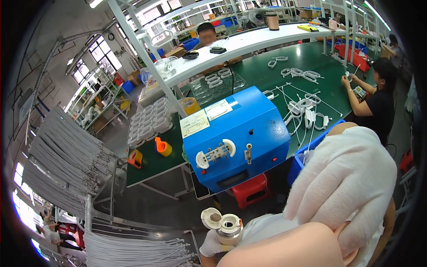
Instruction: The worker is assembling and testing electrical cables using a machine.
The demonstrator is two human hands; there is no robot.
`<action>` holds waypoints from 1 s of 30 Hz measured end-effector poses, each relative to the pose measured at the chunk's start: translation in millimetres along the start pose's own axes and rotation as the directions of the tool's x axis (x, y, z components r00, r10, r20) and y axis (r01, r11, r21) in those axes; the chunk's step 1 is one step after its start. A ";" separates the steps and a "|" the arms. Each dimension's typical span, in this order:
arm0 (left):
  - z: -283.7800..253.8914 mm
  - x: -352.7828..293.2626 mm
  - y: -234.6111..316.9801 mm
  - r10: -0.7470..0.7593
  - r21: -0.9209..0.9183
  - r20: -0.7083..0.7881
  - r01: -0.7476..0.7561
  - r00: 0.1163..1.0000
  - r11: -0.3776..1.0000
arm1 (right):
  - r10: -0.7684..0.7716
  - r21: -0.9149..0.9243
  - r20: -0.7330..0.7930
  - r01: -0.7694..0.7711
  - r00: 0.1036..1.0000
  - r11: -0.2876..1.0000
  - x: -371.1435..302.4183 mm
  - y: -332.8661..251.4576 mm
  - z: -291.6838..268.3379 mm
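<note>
A cream flask (229, 236) with its round flip lid (211, 217) swung back stands upright at the lower middle. Round its body wraps my left hand (210, 244), in a white glove. Large at the right, close to the camera, is my white-gloved right hand (344, 180), its fingers curled downward. Their tips meet the right end of a smooth, peach-coloured thing (284, 247) that fills the bottom of the view; its kind and what the fingers grip cannot be made out. Ahead stands a blue machine (262, 120) with two curved white jaws (215, 153) on its front.
White cable loops (304, 104) lie on the green table (258, 73), and a blue bin (299, 167) sits at its edge. Grey cables hang on racks (66, 151) at left. Below the machine is a red stool (251, 191). A co-worker (384, 93) handles parts at right; another person sits opposite.
</note>
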State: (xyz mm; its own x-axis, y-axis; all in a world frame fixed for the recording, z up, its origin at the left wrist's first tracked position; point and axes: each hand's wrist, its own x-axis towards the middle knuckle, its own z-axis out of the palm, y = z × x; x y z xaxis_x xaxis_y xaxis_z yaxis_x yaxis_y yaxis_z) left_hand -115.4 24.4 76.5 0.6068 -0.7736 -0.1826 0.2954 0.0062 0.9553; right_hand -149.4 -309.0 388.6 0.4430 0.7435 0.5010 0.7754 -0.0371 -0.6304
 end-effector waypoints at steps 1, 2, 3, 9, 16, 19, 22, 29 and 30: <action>-2.2 -0.1 -3.2 0.007 0.007 -0.002 -0.007 1.000 1.000 | -0.005 -0.004 -0.001 0.005 1.000 1.000 0.1 1.4 0.5; -5.7 -1.0 -5.7 0.013 0.013 -0.004 -0.013 1.000 1.000 | -0.052 0.022 -0.013 0.052 0.999 0.998 0.2 4.6 1.1; -6.2 -0.4 -5.9 0.015 0.016 -0.004 -0.015 1.000 1.000 | -0.096 0.047 -0.026 0.097 0.995 0.994 0.1 5.8 2.0; -10.4 -1.7 -13.9 0.022 -0.011 0.024 -0.022 0.999 1.000 | -0.131 -0.026 -0.109 0.129 0.985 0.991 -0.1 0.1 7.9; 45.6 -5.2 51.3 0.047 -0.492 -0.097 -0.089 0.994 0.866 | -0.089 -0.005 0.069 0.089 0.994 0.996 5.7 -5.1 -3.4; 45.2 -6.8 57.2 0.000 -0.469 -0.080 -0.038 0.997 0.882 | -0.215 -0.086 0.169 0.231 0.962 0.969 14.6 -11.4 -12.1; 42.3 -5.7 50.7 0.066 -0.473 -0.043 -0.079 0.997 0.878 | -0.316 -0.154 0.274 0.365 0.909 0.918 24.9 -16.5 -19.3; 37.1 -9.4 39.9 0.091 -0.441 -0.106 -0.129 0.990 0.888 | -0.461 -0.228 0.502 0.626 0.732 0.746 35.6 -24.9 -26.4; 35.2 -11.6 40.1 0.074 -0.446 -0.126 -0.123 0.989 0.887 | -0.480 -0.219 0.533 0.662 0.696 0.717 38.0 -19.8 -27.1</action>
State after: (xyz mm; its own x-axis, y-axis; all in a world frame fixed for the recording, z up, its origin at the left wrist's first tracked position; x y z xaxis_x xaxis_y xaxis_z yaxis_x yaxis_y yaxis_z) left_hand -136.5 11.3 125.0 0.7148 -0.6853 -0.1394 0.5165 0.3830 0.7659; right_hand -135.7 -298.1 436.2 -0.3037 0.8918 0.3352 0.9476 0.3192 0.0095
